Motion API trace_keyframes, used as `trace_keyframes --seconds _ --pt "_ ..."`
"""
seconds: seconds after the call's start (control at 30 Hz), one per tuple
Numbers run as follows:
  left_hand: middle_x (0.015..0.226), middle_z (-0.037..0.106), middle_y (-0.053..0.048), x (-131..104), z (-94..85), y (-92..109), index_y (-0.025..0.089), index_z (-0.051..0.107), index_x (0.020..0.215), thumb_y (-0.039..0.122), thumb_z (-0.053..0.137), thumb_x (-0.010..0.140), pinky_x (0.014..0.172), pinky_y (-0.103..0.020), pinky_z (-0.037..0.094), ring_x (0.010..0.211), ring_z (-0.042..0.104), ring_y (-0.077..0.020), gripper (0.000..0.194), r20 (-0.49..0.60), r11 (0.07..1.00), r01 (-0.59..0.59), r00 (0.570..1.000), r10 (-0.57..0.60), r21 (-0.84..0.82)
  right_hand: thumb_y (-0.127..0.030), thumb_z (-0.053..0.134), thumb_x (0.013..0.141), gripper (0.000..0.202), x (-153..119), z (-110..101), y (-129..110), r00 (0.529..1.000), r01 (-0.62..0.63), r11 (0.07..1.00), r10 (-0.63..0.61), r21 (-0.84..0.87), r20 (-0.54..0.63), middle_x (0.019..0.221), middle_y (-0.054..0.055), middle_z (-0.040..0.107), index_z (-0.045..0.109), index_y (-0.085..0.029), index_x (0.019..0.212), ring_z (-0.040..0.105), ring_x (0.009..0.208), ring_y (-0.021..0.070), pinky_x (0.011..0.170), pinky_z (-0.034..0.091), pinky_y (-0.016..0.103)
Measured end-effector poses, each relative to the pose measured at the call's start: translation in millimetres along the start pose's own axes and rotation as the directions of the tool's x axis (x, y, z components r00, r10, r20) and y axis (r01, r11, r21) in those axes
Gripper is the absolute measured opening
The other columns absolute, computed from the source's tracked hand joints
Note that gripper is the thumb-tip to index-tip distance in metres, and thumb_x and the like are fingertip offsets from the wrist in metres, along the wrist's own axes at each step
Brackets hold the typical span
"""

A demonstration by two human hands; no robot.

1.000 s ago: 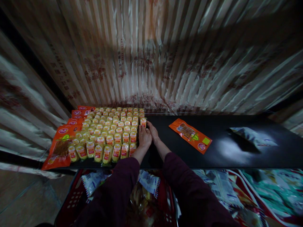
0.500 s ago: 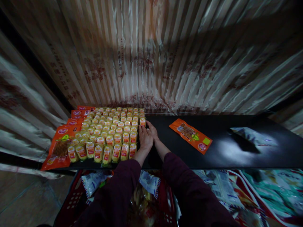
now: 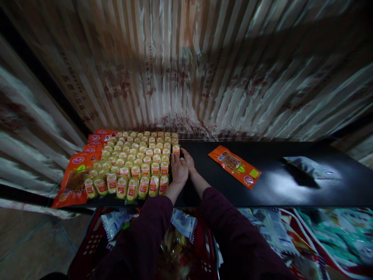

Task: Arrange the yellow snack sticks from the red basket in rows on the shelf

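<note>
Small wrapped yellow cakes [image 3: 132, 188] with red-and-white labels stand in tight rows on the left part of a black shelf [image 3: 201, 194]. At the right-hand end of these rows, my left hand [image 3: 179, 170] has its fingers against the front of one wrapped cake [image 3: 176, 150]. My right hand [image 3: 188, 159] lies close beside it, fingertips at the right side of the same cake. Both hands close in on that cake from front and side; part of their grip is hidden. Orange snack packets [image 3: 72, 182] lie along the left of the cakes.
One orange packet [image 3: 234, 166] and a silvery-white packet [image 3: 311, 169] lie farther right on the shelf. Below its front edge are a red basket [image 3: 87, 247] with wrapped goods and another container [image 3: 309, 237] with packets. Striped plastic sheeting [image 3: 186, 77] hangs behind.
Hardly anything differs. Both hands stay at the same cake, and the view has shifted very slightly.
</note>
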State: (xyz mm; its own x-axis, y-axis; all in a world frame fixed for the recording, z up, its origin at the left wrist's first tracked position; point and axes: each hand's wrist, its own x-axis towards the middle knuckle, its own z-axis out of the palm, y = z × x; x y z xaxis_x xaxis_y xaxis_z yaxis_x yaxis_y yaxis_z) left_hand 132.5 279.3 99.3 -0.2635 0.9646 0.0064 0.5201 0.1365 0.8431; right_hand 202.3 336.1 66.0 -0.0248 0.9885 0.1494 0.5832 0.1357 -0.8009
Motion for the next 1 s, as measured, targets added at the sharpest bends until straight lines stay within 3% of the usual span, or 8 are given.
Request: trace_keyframes --seconds 0.17,0.37,0.67,0.77,1.0 --pt "0.151 0.032 -0.016 -2 0.5 -3 0.004 0.040 0.139 0.027 0.028 0.092 0.117 -0.031 0.018 0.142 0.024 -0.0208 0.054 -0.007 1.000 0.017 1.000 -0.018 -0.024 -0.015 0.052 0.075 0.055 -2 1 -2 0.999 -0.030 1.000 0.031 0.006 -0.023 0.129 0.006 0.058 0.050 -0.023 0.130 0.054 0.117 0.0193 0.104 0.042 0.037" --pt "0.151 0.029 -0.020 -9 -10.5 6 -0.001 0.040 0.138 0.025 0.029 0.091 0.117 -0.031 0.016 0.142 0.024 -0.0214 0.055 0.035 0.999 0.031 0.999 -0.031 -0.013 -0.012 0.049 0.075 0.057 -9 0 -3 0.996 -0.062 0.998 0.061 -0.014 -0.064 0.131 0.009 0.057 0.050 -0.018 0.131 0.053 0.120 0.0203 0.105 0.041 0.036" --pt "0.149 0.036 -0.017 -16 -13.2 7 0.002 0.044 0.136 0.023 0.028 0.090 0.117 -0.031 0.017 0.141 0.027 -0.0204 0.053 0.030 0.999 -0.023 0.999 0.024 -0.045 -0.009 0.047 0.075 0.054 -14 -8 -8 0.999 -0.053 0.998 0.053 0.041 0.005 0.129 0.003 0.059 0.055 -0.024 0.126 0.055 0.119 0.0171 0.105 0.042 0.034" --pt "0.146 0.041 -0.015 -15 -11.9 4 0.006 0.048 0.133 0.022 0.029 0.089 0.118 -0.034 0.018 0.140 0.029 -0.0203 0.050 0.018 0.997 -0.043 0.999 0.044 -0.057 -0.011 0.049 0.075 0.054 -16 -8 -9 0.998 -0.057 0.997 0.057 0.061 0.001 0.131 0.003 0.059 0.054 -0.024 0.127 0.058 0.114 0.0171 0.103 0.044 0.034" --pt "0.146 0.040 -0.017 -20 -13.5 2 0.004 0.048 0.133 0.022 0.029 0.090 0.117 -0.033 0.019 0.141 0.028 -0.0202 0.050 0.038 0.999 0.003 0.999 -0.002 -0.041 -0.021 0.057 0.075 0.056 -30 -9 -10 0.994 -0.101 0.993 0.103 0.065 -0.024 0.131 0.009 0.058 0.052 -0.018 0.131 0.065 0.097 0.0180 0.096 0.050 0.034"
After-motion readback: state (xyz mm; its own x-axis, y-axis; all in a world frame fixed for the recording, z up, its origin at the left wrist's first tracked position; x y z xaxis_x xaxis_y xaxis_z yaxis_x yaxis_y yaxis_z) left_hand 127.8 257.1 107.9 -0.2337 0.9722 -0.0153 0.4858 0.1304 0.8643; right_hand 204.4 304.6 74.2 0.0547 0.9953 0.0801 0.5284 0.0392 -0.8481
